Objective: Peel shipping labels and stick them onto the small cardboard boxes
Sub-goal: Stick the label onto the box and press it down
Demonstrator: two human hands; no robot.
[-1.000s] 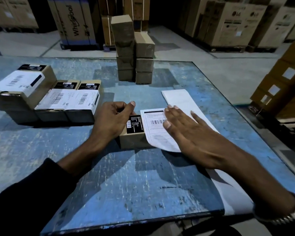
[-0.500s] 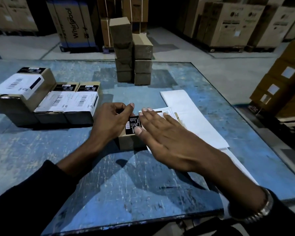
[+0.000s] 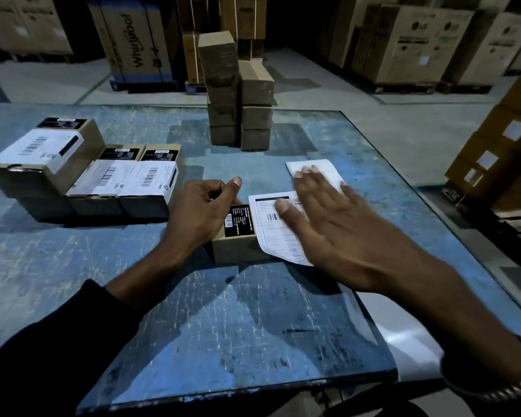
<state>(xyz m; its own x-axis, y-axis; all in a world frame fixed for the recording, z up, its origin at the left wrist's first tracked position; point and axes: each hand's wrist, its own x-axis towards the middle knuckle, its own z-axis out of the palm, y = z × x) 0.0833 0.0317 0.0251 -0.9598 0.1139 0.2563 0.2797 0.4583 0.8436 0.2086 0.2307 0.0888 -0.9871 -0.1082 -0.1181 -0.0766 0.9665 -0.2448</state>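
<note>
Pressing flat right hand (image 3: 328, 224), fingers straight, on label (image 3: 275, 227) overhanging box (image 3: 238, 246) at table (image 3: 253, 311) centre, left hand (image 3: 202, 212) curled round box's left side, labelled boxes (image 3: 82, 173) left.

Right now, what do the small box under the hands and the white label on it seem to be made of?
Small box: brown cardboard, matte, judging by its dull tan faces and folded edges. Shipping label: thin white paper, probably adhesive-backed; its lower corner curls off the box edge. Finish looks matte, though the dim light leaves it uncertain.
</note>
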